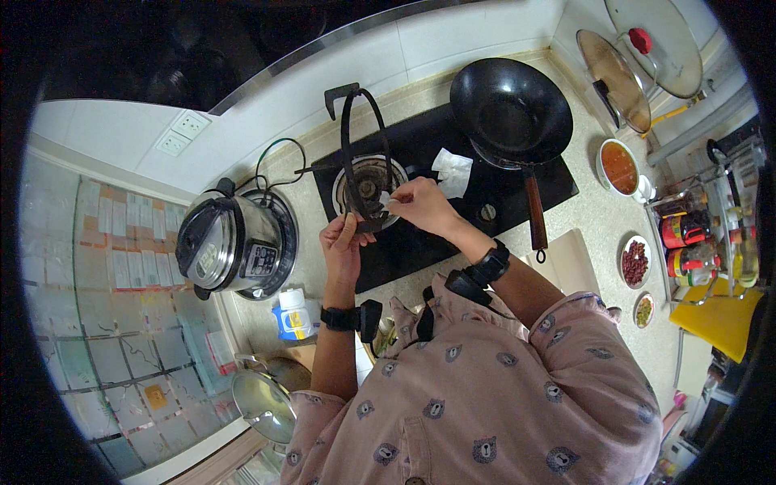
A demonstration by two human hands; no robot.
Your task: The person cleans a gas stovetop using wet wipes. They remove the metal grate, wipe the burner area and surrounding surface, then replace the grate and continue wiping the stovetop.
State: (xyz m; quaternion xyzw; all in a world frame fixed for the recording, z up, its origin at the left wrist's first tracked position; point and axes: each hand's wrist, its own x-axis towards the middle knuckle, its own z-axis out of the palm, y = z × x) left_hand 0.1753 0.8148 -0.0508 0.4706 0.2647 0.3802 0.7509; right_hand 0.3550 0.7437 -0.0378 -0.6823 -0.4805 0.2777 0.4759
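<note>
My left hand (344,241) grips the lower edge of a black pan support ring (346,139) and holds it tilted up above a gas burner (367,185). The ring's prongs stick out at its top and side. In my right hand (421,206), a small folded white wipe or tissue (385,199) is pinched between the fingers, close to the ring's inner side; whether it touches cannot be made out. The burner sits in a black glass hob (388,267). A crumpled white tissue (453,173) lies on the hob beside my right hand.
A wok (512,112) stands on the right burner, its wooden handle (534,209) towards me. At left is an electric pressure cooker (233,242), with a wipes pack (294,321) nearby. Along the right counter are a bowl of reddish liquid (618,168), a peanut dish (635,262) and a bottle rack (694,242).
</note>
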